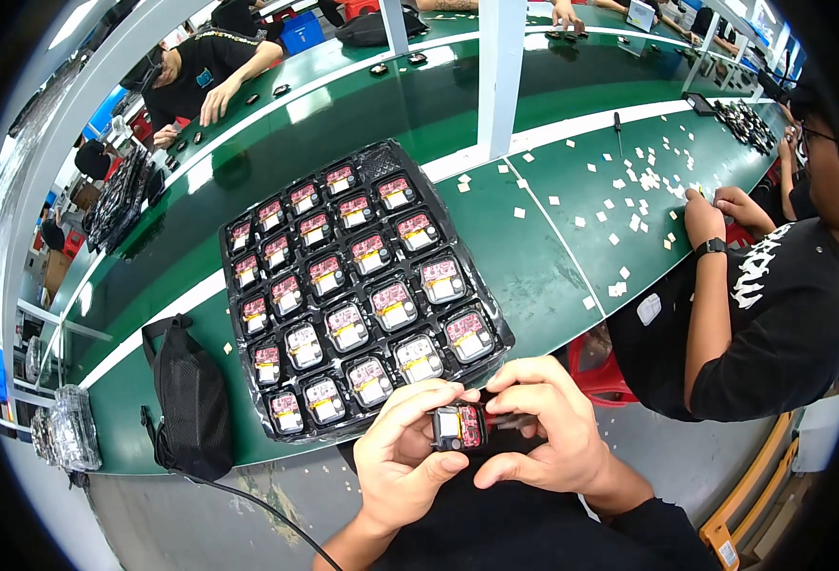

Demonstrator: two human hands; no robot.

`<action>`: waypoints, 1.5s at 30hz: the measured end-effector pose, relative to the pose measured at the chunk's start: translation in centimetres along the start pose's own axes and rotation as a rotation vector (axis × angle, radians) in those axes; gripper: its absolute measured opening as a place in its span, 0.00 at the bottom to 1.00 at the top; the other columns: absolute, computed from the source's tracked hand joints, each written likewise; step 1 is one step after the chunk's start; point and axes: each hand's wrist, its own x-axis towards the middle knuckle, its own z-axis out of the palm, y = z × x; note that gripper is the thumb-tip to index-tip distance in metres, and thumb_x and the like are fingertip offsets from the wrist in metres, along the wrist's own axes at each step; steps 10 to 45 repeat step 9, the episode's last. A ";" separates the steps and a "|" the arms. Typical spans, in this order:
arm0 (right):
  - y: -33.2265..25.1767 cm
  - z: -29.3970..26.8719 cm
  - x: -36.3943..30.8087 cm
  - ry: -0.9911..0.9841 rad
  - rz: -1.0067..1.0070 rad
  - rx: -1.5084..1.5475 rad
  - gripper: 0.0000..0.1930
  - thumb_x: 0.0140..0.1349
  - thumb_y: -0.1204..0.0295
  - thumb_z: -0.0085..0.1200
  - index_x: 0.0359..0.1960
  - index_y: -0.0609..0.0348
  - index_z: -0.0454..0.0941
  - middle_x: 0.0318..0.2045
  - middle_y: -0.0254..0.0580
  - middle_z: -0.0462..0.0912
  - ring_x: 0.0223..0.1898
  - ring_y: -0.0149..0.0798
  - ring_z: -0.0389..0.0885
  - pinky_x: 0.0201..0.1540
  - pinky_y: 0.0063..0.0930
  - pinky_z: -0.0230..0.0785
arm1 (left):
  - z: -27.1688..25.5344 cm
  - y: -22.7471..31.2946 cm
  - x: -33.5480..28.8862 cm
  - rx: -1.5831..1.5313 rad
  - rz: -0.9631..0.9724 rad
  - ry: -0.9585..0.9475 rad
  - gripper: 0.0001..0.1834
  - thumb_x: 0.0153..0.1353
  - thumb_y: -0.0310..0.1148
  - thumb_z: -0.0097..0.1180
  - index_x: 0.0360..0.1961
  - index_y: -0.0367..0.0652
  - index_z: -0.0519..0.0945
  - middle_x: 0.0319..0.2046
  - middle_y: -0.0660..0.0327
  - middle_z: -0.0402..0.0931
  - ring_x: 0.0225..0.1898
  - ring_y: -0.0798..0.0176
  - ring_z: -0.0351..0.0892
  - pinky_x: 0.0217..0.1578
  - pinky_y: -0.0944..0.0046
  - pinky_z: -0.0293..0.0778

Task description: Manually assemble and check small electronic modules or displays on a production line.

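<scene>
My left hand (pixel 402 457) is closed on a small electronic module (pixel 459 427) with a black casing, a red circuit board and a silvery-white block, held just past the near edge of the tray. My right hand (pixel 557 428) is curled beside the module's right side, its thumb apart from its fingers. The inner fingers are in shadow, and whether they touch the module is hard to see. In front of both hands lies a black plastic tray (pixel 402 354) with rows of pockets. Similar red-and-white modules (pixel 346 326) sit in most pockets; one far corner pocket holds none.
A black bag (pixel 191 400) lies left of the tray, with a dark cable nearby. Small pale pieces (pixel 648 179) and a screwdriver (pixel 617 122) are scattered on the green table (pixel 543 285) at right. A co-worker (pixel 762 295) sits there. A white post (pixel 500 86) rises beyond the tray.
</scene>
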 end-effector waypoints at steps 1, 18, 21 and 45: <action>-0.4 -0.1 -0.5 -0.047 0.129 0.006 0.30 0.55 0.57 0.75 0.52 0.64 0.79 0.49 0.44 0.76 0.37 0.36 0.86 0.33 0.27 0.83 | -0.1 0.0 -0.2 -0.055 0.001 0.019 0.33 0.60 0.29 0.73 0.63 0.25 0.73 0.62 0.44 0.70 0.63 0.48 0.76 0.63 0.50 0.75; 1.1 0.2 -1.2 -0.140 -0.145 -0.344 0.24 0.68 0.65 0.64 0.63 0.60 0.76 0.65 0.51 0.69 0.40 0.46 0.87 0.39 0.32 0.82 | -0.9 0.1 -0.5 0.024 0.065 0.013 0.34 0.58 0.23 0.73 0.64 0.27 0.73 0.63 0.45 0.69 0.64 0.45 0.76 0.65 0.48 0.75; 1.1 0.2 -1.2 -0.140 -0.145 -0.344 0.24 0.68 0.65 0.64 0.63 0.60 0.76 0.65 0.51 0.69 0.40 0.46 0.87 0.39 0.32 0.82 | -0.9 0.1 -0.5 0.024 0.065 0.013 0.34 0.58 0.23 0.73 0.64 0.27 0.73 0.63 0.45 0.69 0.64 0.45 0.76 0.65 0.48 0.75; 1.1 0.2 -1.2 -0.140 -0.145 -0.344 0.24 0.68 0.65 0.64 0.63 0.60 0.76 0.65 0.51 0.69 0.40 0.46 0.87 0.39 0.32 0.82 | -0.9 0.1 -0.5 0.024 0.065 0.013 0.34 0.58 0.23 0.73 0.64 0.27 0.73 0.63 0.45 0.69 0.64 0.45 0.76 0.65 0.48 0.75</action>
